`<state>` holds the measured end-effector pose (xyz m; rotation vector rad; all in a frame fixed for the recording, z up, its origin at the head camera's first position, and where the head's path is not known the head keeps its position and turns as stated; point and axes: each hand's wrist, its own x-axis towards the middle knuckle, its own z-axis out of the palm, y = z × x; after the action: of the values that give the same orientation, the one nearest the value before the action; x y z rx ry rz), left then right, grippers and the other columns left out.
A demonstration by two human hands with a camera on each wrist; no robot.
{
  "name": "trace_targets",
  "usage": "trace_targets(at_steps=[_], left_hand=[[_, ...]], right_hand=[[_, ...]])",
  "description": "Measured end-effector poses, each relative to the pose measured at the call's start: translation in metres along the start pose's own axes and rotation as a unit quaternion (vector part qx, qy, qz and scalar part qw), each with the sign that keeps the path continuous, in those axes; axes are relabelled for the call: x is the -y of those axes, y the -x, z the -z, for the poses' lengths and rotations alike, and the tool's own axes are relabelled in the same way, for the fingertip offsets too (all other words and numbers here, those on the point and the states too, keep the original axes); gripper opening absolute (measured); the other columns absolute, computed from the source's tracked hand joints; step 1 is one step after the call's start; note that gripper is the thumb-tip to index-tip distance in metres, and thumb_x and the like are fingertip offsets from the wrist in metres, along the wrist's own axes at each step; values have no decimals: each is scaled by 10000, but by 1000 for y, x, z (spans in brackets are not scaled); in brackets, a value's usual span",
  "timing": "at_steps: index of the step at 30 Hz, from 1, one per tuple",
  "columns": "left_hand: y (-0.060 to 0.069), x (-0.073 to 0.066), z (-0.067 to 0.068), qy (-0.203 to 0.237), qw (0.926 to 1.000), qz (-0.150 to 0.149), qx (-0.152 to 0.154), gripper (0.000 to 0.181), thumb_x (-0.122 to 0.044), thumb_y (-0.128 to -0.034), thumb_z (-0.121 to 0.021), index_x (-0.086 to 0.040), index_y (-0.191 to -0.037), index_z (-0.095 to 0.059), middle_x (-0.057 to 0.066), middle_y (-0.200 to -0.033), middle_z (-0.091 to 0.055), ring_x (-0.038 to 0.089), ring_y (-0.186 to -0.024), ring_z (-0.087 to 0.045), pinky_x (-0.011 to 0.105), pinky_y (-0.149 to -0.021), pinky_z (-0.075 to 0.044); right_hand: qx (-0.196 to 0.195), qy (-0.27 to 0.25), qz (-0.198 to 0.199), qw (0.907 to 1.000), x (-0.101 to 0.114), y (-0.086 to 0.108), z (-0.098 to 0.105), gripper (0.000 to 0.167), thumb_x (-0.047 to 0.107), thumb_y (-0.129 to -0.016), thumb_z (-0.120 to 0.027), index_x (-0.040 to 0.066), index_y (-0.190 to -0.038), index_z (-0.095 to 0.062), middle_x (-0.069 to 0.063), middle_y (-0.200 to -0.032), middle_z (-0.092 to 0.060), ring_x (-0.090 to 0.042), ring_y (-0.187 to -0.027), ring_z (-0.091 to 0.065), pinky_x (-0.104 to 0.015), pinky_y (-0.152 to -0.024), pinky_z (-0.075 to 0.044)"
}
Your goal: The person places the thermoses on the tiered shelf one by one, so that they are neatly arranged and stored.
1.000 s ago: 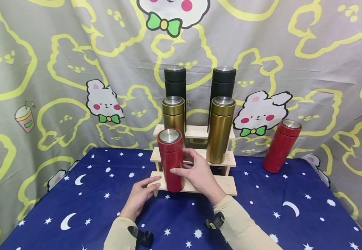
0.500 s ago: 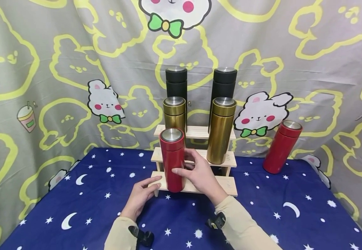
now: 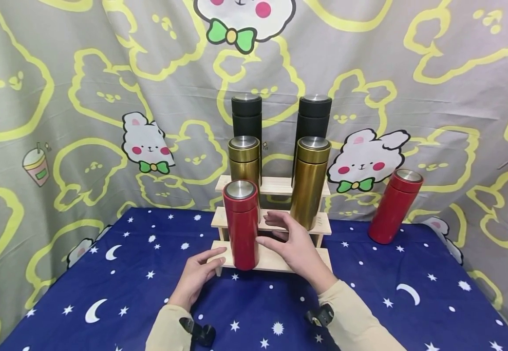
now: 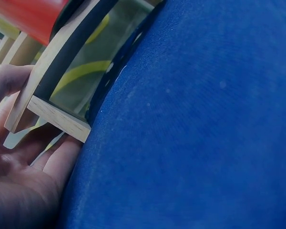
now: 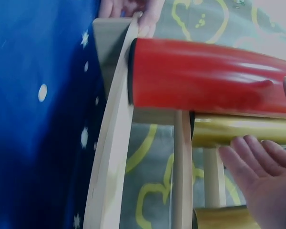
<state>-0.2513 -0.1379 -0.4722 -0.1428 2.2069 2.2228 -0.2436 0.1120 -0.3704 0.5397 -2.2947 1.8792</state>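
A red thermos flask [image 3: 241, 229] with a steel-topped lid stands upright on the lowest step of a three-tier wooden display stand [image 3: 295, 259], toward its left end. My right hand [image 3: 295, 246] is just to the flask's right, fingers spread and relaxed, holding nothing; the right wrist view shows a gap between the fingers [image 5: 257, 157] and the red flask. At the lowest step's left end, my left hand [image 3: 196, 275] grips the stand. In the left wrist view its thumb [image 4: 12, 78] lies against the board and other fingers reach behind the leg.
Two gold flasks [image 3: 310, 195] stand on the middle step, the left one partly behind the red flask. Two black flasks [image 3: 247, 117] occupy the top step. Another red flask [image 3: 394, 207] stands on the blue starry cloth [image 3: 140, 302] to the right. A patterned curtain [image 3: 192, 97] hangs behind.
My right hand has let go of the red flask and drawn back to the right, its fingers opening. The flask stays on the lowest step. My left hand has stayed at the stand.
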Motion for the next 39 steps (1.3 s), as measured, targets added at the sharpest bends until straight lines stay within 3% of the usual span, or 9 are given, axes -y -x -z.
trace_targets(at_steps=[15,26,33,39], left_hand=[[1,3,0,63,9999,-33,98,333,-94,-870,-738,6,-1186,-701,171,-1331,-570,162,-1008,-613,323,-848,-506],[0,3,0,7,10000,-49,51,341,-104,-875,-737,0,-1197,-698,183,-1356,-546,151,-992,-613,306,-832,-505],[0,2,1,2,10000,-3,19,344,-114,-875,-742,-15,-1201,-700,185,-1356,-544,166,-989,-612,327,-826,-507],[0,2,1,-58,10000,10,30,345,-127,-876,-744,-28,-1204,-703,180,-1360,-542,174,-991,-606,331,-825,-504]], right_hand=[[-65,95,43,9999,-8,16,26,560,159,-835,-803,-7,-1304,-546,-193,-1274,-587,-257,-1183,-565,-469,-965,-443],[-142,119,338,9993,-13,25,41,474,109,-856,-776,-9,-1273,-584,-214,-1250,-598,-274,-1164,-577,-433,-954,-455],[-268,411,486,9976,-15,29,56,441,115,-865,-770,2,-1256,-601,-196,-1226,-618,-291,-1141,-591,-422,-925,-470],[-308,625,409,9967,-16,33,69,453,133,-871,-767,29,-1274,-589,-175,-1246,-617,-299,-1150,-590,-374,-894,-497]])
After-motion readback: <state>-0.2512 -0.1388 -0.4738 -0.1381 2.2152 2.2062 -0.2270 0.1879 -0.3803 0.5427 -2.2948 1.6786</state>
